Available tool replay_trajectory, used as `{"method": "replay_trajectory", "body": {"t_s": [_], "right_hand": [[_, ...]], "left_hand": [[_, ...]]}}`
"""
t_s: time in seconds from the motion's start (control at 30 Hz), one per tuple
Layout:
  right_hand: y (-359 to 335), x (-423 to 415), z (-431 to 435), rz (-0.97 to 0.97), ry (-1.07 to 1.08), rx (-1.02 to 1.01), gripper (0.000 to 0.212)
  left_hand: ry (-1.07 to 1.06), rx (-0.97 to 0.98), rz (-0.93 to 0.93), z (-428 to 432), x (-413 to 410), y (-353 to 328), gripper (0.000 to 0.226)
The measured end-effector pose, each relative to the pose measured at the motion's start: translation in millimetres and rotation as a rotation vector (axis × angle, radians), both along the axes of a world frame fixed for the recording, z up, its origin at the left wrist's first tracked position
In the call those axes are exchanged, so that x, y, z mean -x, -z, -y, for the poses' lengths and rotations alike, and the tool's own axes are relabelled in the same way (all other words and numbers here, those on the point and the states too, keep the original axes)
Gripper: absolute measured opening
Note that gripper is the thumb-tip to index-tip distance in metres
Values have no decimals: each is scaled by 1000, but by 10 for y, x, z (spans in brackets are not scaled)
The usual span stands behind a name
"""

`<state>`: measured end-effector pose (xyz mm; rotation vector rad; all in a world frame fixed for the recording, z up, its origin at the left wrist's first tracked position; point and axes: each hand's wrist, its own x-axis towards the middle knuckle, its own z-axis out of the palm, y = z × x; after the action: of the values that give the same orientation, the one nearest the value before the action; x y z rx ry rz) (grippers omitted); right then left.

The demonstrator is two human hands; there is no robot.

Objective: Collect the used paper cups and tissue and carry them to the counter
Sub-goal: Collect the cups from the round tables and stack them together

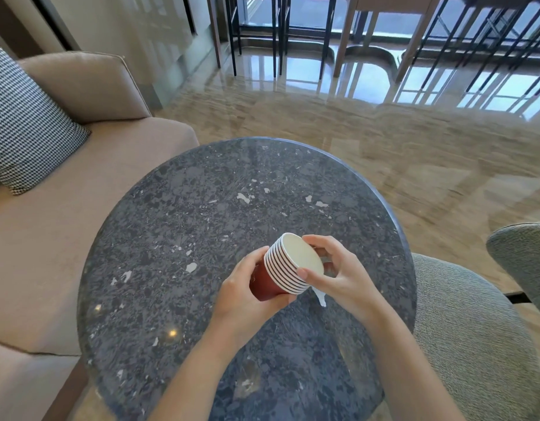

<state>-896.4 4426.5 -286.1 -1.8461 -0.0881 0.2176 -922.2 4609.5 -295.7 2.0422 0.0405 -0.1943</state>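
- The left hand (pixel 247 287) wraps its fingers around the red wall of the stack of paper cups (pixel 281 275) and grips it low, near the base. This looks like the hand that bears the weight.
- The stack is held above the near half of the table and does not rest on it. It tilts so the open mouth faces up and to the right, toward the other hand.
- The right hand (pixel 338 275) is at that mouth, with thumb and forefinger curled against the rim on opposite sides. My guess is it is steadying or squaring the nested cups.
- The tissue (pixel 322 299) is bunched under the right hand's remaining fingers, with a white tail hanging below the palm. Holding it there probably allows everything to go in one trip.
- The round dark stone table (pixel 202 208) shows no other cup or tissue, so collecting seems finished and carrying comes next.
- The table edge curves close to the beige sofa (pixel 80 238) on the left, where a checked cushion (pixel 26 123) leans.
- A grey chair (pixel 463 329) sits tight against the rim on the right.
- Beyond the far edge, the polished floor (pixel 414 147) opens wide, and that looks like the easiest way out.
- Stools (pixel 253 31) with thin dark legs stand along the windows at the back. I cannot tell whether the counter is there.
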Motion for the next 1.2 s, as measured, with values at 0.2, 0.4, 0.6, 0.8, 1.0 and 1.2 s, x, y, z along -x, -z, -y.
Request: {"method": "replay_trajectory", "body": {"t_s": [0.2,0.4,0.6,0.8,1.0,1.2], "right_hand": [[128,27,61,-1,-39,15,62],[352,41,175,-12,19,38,42],[775,49,325,-20,157,247,28],[1068,98,331,-33,160,381,26],[1212,146,321,-26,94,445,24],[1254,198,293,55,79,461,13]], "left_hand": [[-24,-1,-39,27,70,117,70],[-96,-14,-72,-6,117,246,74],[-141,-53,-86,-57,161,295,76],[-171,-75,-92,-53,217,311,76],[-198,-64,-102,-58,257,363,73],[-222,-75,-89,-51,306,410,74]]}}
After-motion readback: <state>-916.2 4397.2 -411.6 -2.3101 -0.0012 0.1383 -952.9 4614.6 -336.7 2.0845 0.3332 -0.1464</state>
